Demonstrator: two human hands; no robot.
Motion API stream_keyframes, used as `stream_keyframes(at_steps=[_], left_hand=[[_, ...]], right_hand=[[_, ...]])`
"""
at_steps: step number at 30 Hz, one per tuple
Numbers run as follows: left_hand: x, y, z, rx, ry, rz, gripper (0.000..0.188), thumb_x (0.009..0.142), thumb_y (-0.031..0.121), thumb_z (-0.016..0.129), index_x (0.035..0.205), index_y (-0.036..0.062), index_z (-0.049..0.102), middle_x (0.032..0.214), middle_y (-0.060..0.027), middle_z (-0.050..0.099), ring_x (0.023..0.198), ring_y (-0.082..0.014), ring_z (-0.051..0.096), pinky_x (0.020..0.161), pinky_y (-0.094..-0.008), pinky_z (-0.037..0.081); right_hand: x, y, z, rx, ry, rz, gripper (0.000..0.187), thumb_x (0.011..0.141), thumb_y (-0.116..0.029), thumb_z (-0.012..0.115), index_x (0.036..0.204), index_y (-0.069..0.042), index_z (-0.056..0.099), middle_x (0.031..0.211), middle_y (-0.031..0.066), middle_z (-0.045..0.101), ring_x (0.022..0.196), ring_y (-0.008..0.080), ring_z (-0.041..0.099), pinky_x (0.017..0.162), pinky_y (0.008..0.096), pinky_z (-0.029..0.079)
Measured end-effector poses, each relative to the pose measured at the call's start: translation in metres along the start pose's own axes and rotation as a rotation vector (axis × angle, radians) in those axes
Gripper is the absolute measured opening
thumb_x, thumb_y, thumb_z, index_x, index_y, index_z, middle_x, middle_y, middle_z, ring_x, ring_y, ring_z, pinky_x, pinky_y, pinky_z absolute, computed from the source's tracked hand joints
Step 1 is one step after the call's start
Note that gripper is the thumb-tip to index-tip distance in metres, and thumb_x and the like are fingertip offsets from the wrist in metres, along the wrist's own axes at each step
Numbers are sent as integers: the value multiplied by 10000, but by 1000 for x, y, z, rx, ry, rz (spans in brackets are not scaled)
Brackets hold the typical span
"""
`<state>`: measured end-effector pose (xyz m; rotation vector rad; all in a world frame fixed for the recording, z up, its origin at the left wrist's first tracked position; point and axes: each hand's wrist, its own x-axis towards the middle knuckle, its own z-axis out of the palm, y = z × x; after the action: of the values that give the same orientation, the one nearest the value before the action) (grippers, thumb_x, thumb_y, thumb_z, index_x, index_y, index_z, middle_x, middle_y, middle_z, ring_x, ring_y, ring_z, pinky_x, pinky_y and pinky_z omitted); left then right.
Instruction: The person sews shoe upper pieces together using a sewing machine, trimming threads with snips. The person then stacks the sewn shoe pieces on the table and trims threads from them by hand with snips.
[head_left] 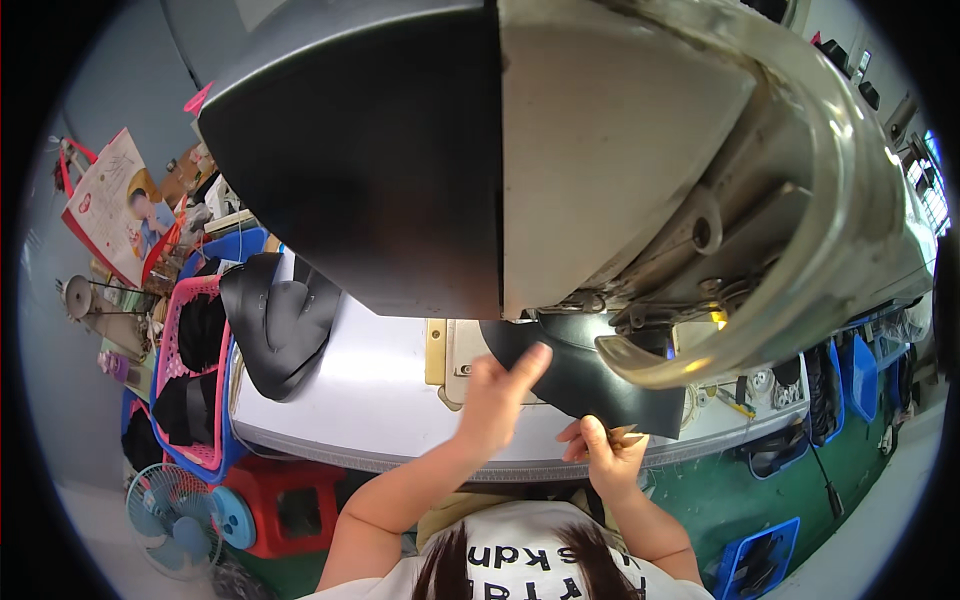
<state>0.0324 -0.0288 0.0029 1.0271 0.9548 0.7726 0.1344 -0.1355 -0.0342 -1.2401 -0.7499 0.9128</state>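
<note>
While the left hand (490, 400) sits at the left edge of the black sheet (640, 400), its thumb stretches right across the dark surface; the other fingers are bunched out of sight, so how far they close, or on what, I cannot tell. Over on the right, here's the right hand (608, 460), just at the sheet's near edge, fingers curled and thumb up, closed around a small pointed brownish thing (626, 437) too small to name. Whether those fingertips also touch the sheet, I can't say.

And the sheet itself? It lies under the sewing machine (620, 130), whose big black-and-grey head looms over the middle and hides the far part, with a warm light glowing beneath. Just left of the sheet stands a yellowish block (435, 352), all of it on the white table (375, 395). Farther left, shaped black pieces (285, 325) lie heaped on the tabletop, and beside them a pink basket (217, 400) holds more. Near left, down on the floor, there's a red stool (290, 505) with a blue fan (175, 520) beside it; near right, a blue bin (760, 560) on green flooring.
</note>
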Motion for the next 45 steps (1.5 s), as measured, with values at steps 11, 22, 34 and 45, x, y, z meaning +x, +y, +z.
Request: stream_keyframes(at_steps=[11,22,34,45], left_hand=[[0,-17,24,-333,-66,201,149,774,143,582,840,15,542,780,6,541,696,-61,481,630,-213,398],[1,-10,4,-248,0,188,147,717,125,642,758,22,545,679,22,525,581,-38,466,520,-192,393],[10,11,-14,-108,-205,202,140,707,87,638,777,-7,560,731,-38,579,639,-74,545,581,-213,456],[-15,0,-27,-349,-267,-251,309,695,55,648,958,22,487,872,-46,548,804,-125,545,723,-259,457]], right_hand=[[-24,-5,-14,-74,-368,284,136,800,-58,501,835,35,594,667,92,601,457,91,522,443,188,416],[10,-50,-46,-169,-73,-138,121,744,8,489,779,50,598,648,115,593,409,83,476,381,176,376],[145,68,-168,-379,148,-413,175,717,-5,516,881,-8,453,826,76,460,717,145,452,628,272,399],[106,22,-122,-75,291,-321,198,743,-14,579,791,-68,395,723,10,438,608,81,439,525,193,389]])
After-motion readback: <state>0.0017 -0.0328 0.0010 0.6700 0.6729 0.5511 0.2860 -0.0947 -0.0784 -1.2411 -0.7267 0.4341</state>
